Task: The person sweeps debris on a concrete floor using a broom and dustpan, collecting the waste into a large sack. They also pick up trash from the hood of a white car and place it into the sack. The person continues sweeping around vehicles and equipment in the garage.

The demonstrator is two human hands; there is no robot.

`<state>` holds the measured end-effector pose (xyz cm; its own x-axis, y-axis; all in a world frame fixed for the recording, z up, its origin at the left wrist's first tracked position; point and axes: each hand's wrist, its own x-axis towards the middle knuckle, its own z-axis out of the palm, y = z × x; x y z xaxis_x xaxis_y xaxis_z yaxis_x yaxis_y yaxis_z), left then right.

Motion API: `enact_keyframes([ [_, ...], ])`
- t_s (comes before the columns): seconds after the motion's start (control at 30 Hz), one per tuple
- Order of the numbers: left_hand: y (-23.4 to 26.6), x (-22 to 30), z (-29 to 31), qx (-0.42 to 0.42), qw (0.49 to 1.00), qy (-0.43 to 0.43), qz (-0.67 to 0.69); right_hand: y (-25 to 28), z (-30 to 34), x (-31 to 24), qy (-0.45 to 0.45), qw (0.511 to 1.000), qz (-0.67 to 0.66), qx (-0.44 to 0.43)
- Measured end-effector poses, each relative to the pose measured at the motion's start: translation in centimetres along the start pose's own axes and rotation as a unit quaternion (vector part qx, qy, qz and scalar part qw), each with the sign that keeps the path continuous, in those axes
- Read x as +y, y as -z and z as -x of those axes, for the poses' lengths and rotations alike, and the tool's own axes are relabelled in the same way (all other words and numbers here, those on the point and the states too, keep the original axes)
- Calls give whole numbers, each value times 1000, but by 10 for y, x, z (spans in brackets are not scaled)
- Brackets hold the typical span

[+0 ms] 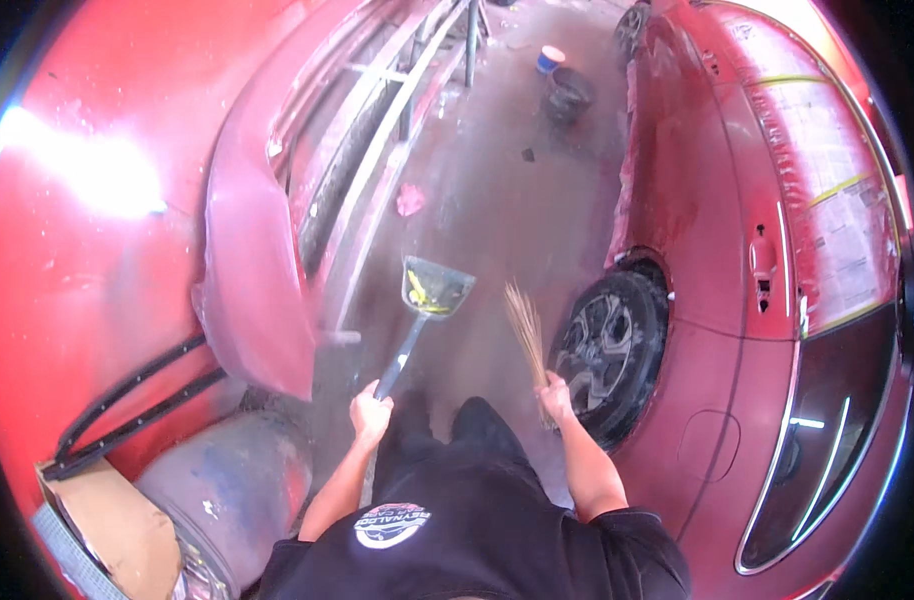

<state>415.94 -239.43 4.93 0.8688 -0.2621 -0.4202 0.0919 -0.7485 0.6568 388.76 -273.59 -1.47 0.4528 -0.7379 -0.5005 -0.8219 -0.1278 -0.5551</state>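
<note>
My left hand [371, 412] is closed round the grey handle of a dustpan [455, 288], whose pan points away from me over the floor. Some crumpled yellow scraps [419, 292] lie in the pan. In my right hand [554, 397] is a brush of thin brown bristles, a stick broom [523, 322], gripped at its bound end with the tips fanned forward. The broom tips are apart from the dustpan, to its right. Close to my right hand stands a car wheel [602, 350] with a dark tyre.
A dull red car [707, 370] with paper-masked windows [822, 150] lines the right side. At left, a pinkish bumper [257, 270] rests by a metal rack [382, 100]. A drum [232, 490] and cardboard box [117, 530] stand lower left. Farther off are a dark bucket [569, 95] and pink scrap [410, 200].
</note>
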Motion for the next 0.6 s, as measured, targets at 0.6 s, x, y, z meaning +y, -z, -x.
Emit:
enact_keyframes([
  [0.6, -111, 140, -278, 14, 976, 146, -159, 23, -476, -219, 210, 897, 361, -143],
])
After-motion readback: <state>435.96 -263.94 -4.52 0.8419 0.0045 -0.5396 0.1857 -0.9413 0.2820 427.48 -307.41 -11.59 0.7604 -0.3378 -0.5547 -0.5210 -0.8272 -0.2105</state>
